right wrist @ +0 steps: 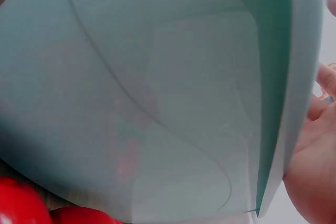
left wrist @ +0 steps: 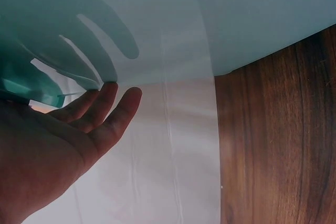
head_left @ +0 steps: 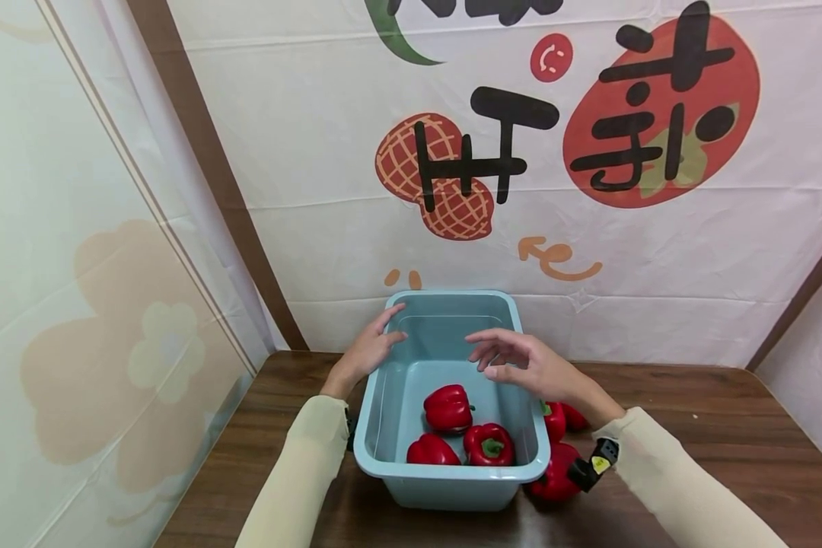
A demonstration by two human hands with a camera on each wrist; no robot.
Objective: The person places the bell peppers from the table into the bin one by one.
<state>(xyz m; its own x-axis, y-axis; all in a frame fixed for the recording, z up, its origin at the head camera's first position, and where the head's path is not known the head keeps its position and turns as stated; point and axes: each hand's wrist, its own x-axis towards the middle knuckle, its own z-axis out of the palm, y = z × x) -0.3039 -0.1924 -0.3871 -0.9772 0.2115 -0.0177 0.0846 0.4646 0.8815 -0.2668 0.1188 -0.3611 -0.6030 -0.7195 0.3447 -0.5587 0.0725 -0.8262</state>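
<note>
Tub [head_left: 445, 491]: on bench [head_left: 699, 457], approx. ctr. Cloth [head_left: 329, 167]: behind bench & tub. Side panel [head_left: 103, 304]: L of bench. Inner peppers [head_left: 447, 409]: qty 3, in tub, nr end; 2 side by side at front wall, 1 behind, btwn them. Outer peppers [head_left: 551, 481]: on bench, just R of tub. L hand [head_left: 366, 352]: at L rim. R hand [head_left: 527, 367]: over tub, nr R rim.

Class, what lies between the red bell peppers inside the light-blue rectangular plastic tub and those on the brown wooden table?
The tub's right side wall lies between the peppers inside and the peppers outside; the head view shows this.
</note>
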